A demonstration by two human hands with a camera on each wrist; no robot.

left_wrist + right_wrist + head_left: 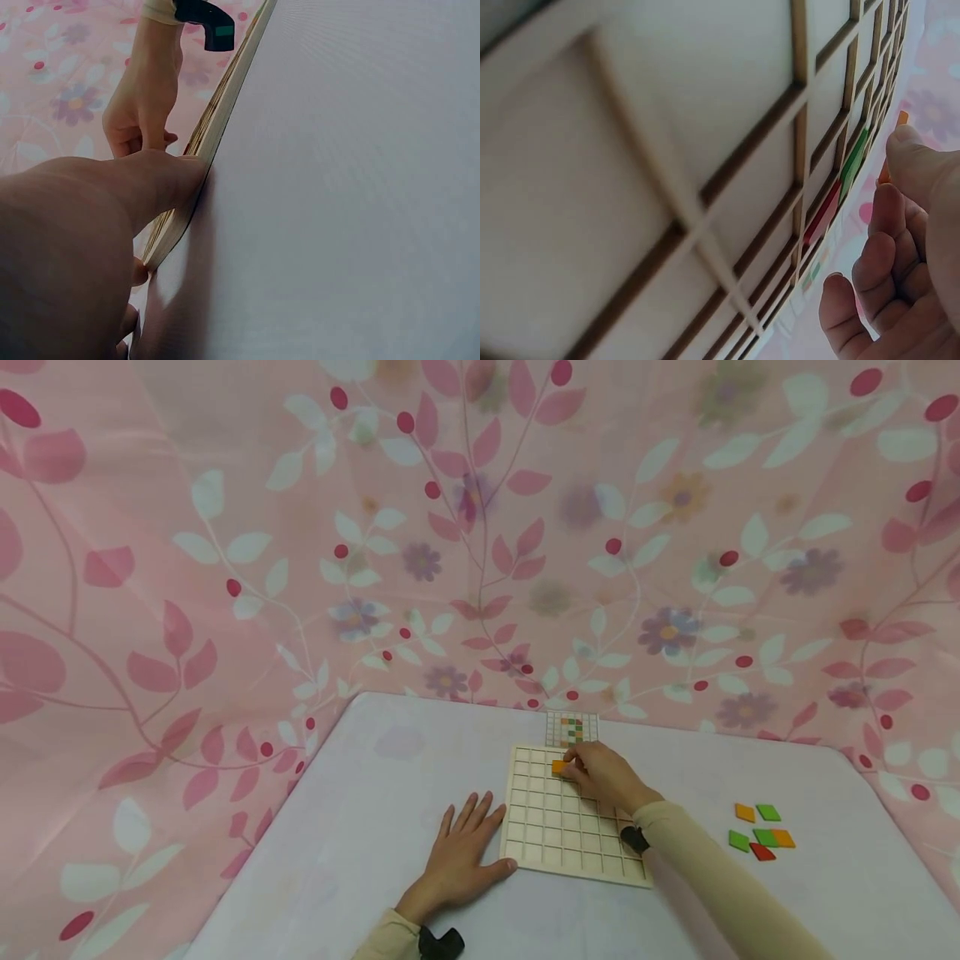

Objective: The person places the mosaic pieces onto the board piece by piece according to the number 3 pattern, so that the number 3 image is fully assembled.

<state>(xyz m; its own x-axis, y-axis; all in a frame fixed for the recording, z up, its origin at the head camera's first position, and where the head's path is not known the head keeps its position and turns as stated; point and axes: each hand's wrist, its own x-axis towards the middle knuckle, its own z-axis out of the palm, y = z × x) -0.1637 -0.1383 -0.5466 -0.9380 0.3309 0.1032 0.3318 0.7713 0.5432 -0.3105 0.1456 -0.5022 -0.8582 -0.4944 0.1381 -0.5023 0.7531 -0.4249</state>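
Observation:
The right hand (609,777) pinches an orange tile (558,767) between thumb and fingers over the far rows of a pale wooden grid board (551,837). In the right wrist view the orange tile (903,118) sticks out past the thumb of the right hand (911,262); a red tile (823,216) and a green tile (853,163) lie in neighbouring grid squares. Fingers spread, the left hand (461,858) rests at the board's left side, its thumb at the near left corner. The left wrist view shows that hand (97,202) touching the board's edge (229,94).
Behind the board lies a small pattern card (551,728) with coloured squares, partly hidden by the right hand. Right of the board are loose tiles on the white table (315,835), among them orange (745,812), green (768,812) and red (762,852). A flowered curtain (480,527) hangs behind.

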